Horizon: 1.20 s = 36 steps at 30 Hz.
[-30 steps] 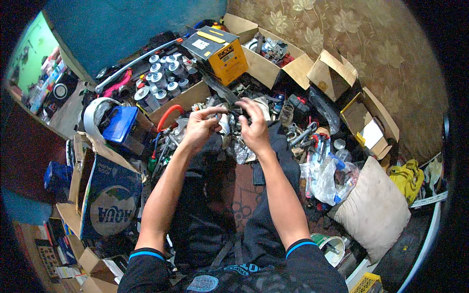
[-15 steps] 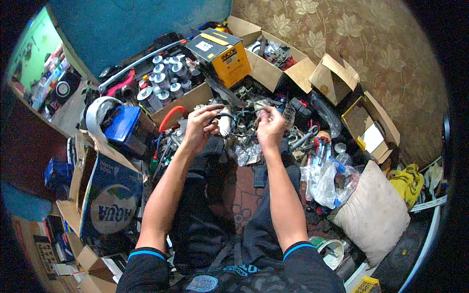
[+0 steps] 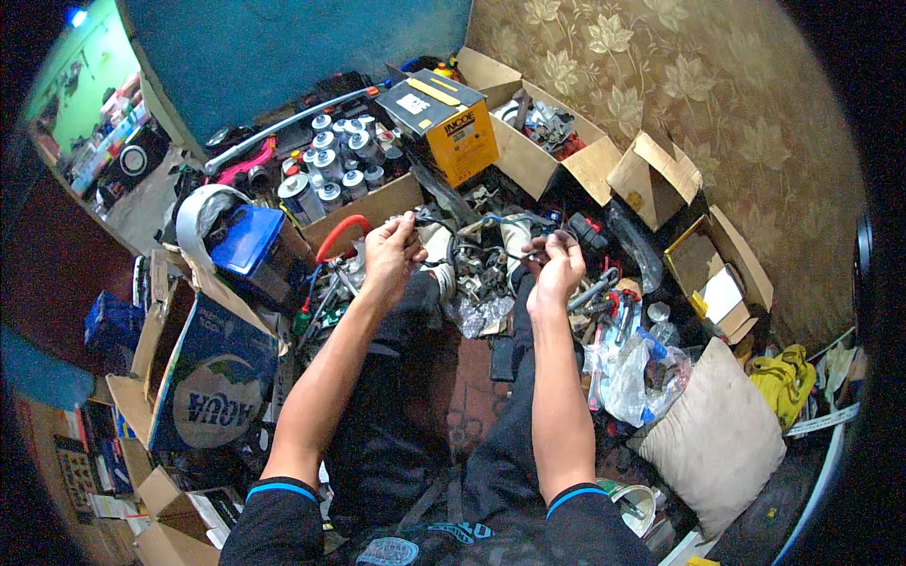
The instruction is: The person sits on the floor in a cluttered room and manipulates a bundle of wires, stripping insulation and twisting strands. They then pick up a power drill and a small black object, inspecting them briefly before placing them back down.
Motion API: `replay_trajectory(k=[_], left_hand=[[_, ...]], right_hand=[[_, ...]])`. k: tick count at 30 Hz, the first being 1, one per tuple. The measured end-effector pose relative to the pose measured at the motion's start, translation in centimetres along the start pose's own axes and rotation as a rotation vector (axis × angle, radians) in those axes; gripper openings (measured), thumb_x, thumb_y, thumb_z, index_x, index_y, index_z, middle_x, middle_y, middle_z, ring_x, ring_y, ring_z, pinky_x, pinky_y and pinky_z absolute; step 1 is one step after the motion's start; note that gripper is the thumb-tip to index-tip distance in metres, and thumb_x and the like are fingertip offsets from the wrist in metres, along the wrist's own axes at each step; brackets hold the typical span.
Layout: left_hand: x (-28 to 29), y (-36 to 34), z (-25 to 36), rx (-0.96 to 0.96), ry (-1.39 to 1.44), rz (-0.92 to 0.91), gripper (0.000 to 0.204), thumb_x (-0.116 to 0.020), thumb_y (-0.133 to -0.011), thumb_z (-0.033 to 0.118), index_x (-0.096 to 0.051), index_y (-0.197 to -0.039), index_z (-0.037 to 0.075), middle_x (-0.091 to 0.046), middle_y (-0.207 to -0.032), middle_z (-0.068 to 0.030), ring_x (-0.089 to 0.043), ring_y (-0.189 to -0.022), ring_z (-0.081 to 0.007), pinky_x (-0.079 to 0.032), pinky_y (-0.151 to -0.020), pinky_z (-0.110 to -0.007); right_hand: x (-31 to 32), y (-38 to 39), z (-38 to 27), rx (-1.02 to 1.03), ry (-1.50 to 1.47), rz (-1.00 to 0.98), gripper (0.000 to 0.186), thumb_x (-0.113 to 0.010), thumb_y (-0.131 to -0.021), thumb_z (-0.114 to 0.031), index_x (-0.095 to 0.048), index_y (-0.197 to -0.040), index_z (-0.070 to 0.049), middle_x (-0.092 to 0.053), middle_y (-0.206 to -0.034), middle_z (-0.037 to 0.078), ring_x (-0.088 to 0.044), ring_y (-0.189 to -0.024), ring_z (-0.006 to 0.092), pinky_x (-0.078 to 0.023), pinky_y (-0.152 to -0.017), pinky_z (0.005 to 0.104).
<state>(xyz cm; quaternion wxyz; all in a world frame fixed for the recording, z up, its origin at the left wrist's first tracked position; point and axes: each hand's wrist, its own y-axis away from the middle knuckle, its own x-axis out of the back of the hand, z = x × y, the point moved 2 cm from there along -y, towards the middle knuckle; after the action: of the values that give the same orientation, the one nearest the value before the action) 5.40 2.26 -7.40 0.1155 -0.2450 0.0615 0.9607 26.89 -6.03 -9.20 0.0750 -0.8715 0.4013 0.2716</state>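
Observation:
Both my hands are raised above a heap of small metal parts [image 3: 481,269] between my feet. My left hand [image 3: 394,255] pinches a thin dark cable at the middle left of that heap. My right hand [image 3: 557,274], fingers curled, grips the cable at the right. A blue-and-black stretch of cable [image 3: 495,220] arches between the two hands; which part of it each fingertip holds is too small to tell. My dark-trousered legs lie below, and pale shapes, apparently my feet, show behind the cable.
Spray cans [image 3: 335,160] fill a carton behind, beside an orange-and-black box [image 3: 453,141]. Open cartons [image 3: 651,179] line the patterned wall. A blue lidded container [image 3: 245,241] stands left. Tools, plastic bags [image 3: 632,387] and a beige cushion [image 3: 717,443] lie at the right.
My hands have moved farther apart, the right one rightward and down, and the cable now stretches between them. My right fingers have closed from a looser, more open pose. The view has shifted slightly.

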Motion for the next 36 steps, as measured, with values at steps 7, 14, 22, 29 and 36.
replay_trajectory(k=[7, 14, 22, 29, 36], left_hand=[[0.0, 0.0, 0.2, -0.095, -0.184, -0.067, 0.034, -0.055, -0.096, 0.024, -0.046, -0.066, 0.012, -0.035, -0.058, 0.0067, -0.031, -0.049, -0.0053, -0.031, -0.044, -0.024], [-3.0, 0.6, 3.4, -0.151, -0.231, -0.151, 0.02, -0.055, -0.096, 0.021, -0.062, -0.085, 0.006, -0.045, -0.057, 0.0062, -0.037, -0.045, -0.0041, -0.03, -0.041, -0.022], [1.7, 0.3, 3.4, -0.191, 0.215, 0.038, 0.018, -0.057, -0.094, 0.02, -0.058, -0.085, 0.004, -0.036, -0.057, 0.0073, -0.032, -0.046, -0.0031, -0.027, -0.042, -0.021], [4.3, 0.9, 2.1, -0.043, -0.023, 0.129, 0.019, -0.06, -0.092, 0.023, -0.059, -0.085, 0.007, -0.049, -0.064, 0.0036, -0.035, -0.047, -0.002, -0.027, -0.041, -0.02], [4.5, 0.6, -0.7, -0.154, 0.364, 0.141, 0.018, -0.051, -0.097, 0.027, -0.054, -0.093, 0.01, -0.039, -0.06, 0.0049, -0.033, -0.048, -0.0038, -0.033, -0.047, -0.021]], right_hand=[[-2.3, 3.0, 0.2, 0.658, 0.866, -0.344, 0.032, -0.055, -0.076, 0.003, -0.063, -0.107, -0.002, -0.053, -0.124, 0.015, -0.051, -0.117, 0.0266, -0.043, -0.095, 0.0333], [-8.6, 3.4, -5.0, 0.637, 0.808, -1.03, 0.037, -0.048, -0.08, 0.004, -0.057, -0.115, 0.002, -0.058, -0.123, 0.015, -0.054, -0.117, 0.0232, -0.043, -0.096, 0.0329], [-11.0, -0.4, -3.4, 0.911, 1.07, -0.739, 0.011, -0.062, -0.081, -0.016, -0.067, -0.084, -0.006, -0.065, -0.082, 0.014, -0.063, -0.079, 0.0332, -0.051, -0.071, 0.0394], [-8.0, -4.0, -5.9, 0.707, 0.988, -0.279, 0.015, -0.064, -0.081, -0.009, -0.066, -0.094, -0.001, -0.067, -0.085, 0.017, -0.065, -0.078, 0.0295, -0.05, -0.072, 0.0361], [-10.8, 3.6, 0.3, 0.506, 1.122, -0.815, 0.029, -0.067, -0.082, -0.028, -0.067, -0.1, -0.006, -0.067, -0.082, 0.016, -0.064, -0.072, 0.0289, -0.05, -0.069, 0.0377]])
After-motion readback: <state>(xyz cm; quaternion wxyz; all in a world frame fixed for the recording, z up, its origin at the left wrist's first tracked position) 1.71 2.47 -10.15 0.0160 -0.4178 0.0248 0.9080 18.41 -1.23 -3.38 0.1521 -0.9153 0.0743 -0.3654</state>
